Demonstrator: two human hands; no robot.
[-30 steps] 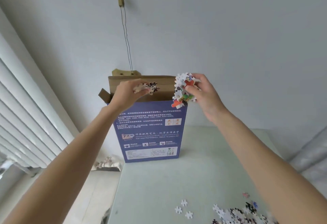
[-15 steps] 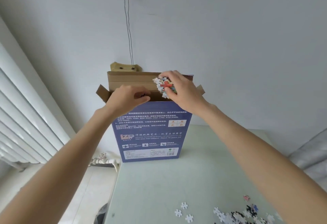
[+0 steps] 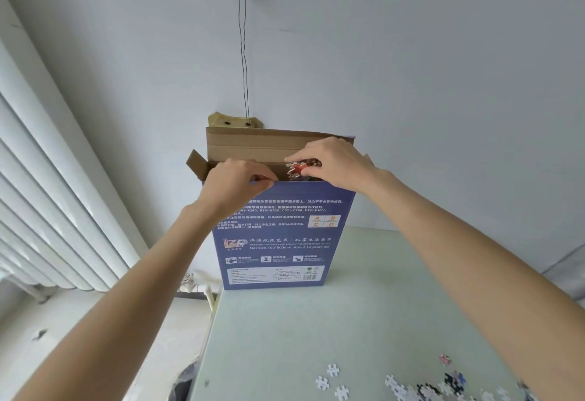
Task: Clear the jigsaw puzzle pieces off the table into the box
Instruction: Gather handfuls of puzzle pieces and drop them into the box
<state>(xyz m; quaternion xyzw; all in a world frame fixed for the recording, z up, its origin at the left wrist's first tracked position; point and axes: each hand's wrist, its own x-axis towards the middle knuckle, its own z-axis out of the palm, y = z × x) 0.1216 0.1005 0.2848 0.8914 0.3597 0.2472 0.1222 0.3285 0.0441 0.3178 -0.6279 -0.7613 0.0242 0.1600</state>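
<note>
Head view, right hand [image 3: 335, 163] gripping a clump of puzzle pieces [image 3: 300, 167] at the upright blue box [image 3: 278, 236] mouth, left hand [image 3: 237, 185] pinching its front rim, loose pieces [image 3: 424, 389] on the surface [image 3: 316, 331].

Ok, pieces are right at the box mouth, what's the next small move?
Probably let go. The right hand pinches a clump of pieces inside the box opening, while the left hand grips the front edge. Then fetch the loose pieces on the table.

Box [image 3: 278, 229] inside hidden; puzzle pile [image 3: 443, 389] cut off by bottom edge.
</note>
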